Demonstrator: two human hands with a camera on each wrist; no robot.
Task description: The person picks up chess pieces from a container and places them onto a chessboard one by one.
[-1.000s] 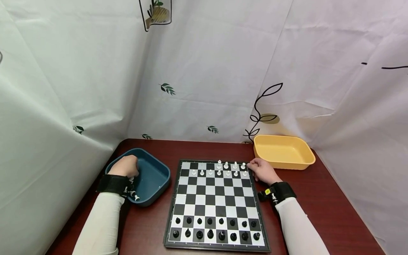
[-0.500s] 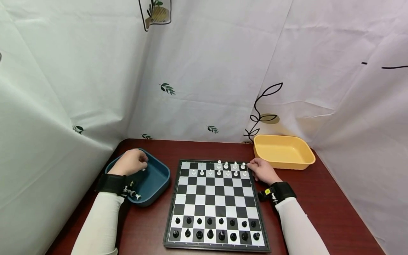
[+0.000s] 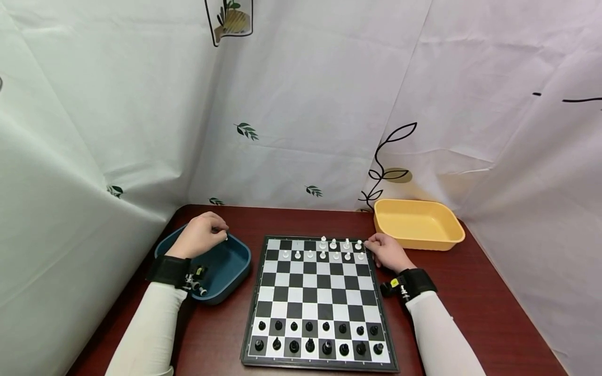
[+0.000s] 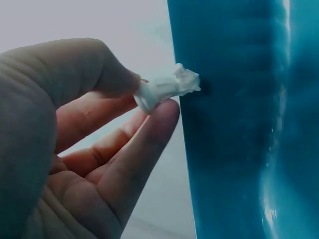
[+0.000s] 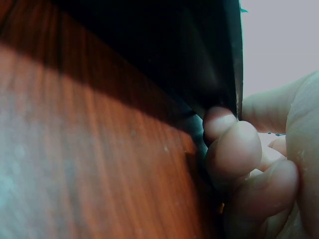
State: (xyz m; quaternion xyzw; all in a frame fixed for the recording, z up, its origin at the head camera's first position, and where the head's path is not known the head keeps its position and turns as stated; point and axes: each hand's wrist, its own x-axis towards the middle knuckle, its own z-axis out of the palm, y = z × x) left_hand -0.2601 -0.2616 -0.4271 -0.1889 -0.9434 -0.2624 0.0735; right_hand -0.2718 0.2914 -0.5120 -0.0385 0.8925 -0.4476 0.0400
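Note:
My left hand is raised over the blue tray at the left. Between thumb and fingertips it pinches a white chess knight, tilted on its side in the left wrist view. My right hand grips the far right corner of the chessboard. In the right wrist view its curled fingers press the board's dark edge, with the thumb on the other side. White pieces stand on the board's far rows, with the back row filled only at its right half. Black pieces fill the two near rows.
A yellow tray stands at the back right, just beyond my right hand. More white pieces show in the blue tray near my left wrist. White patterned cloth hangs behind the brown table.
My left hand has risen out of the blue tray and moved up and right, now with the white knight in its fingertips. My right hand has stayed at the board's corner.

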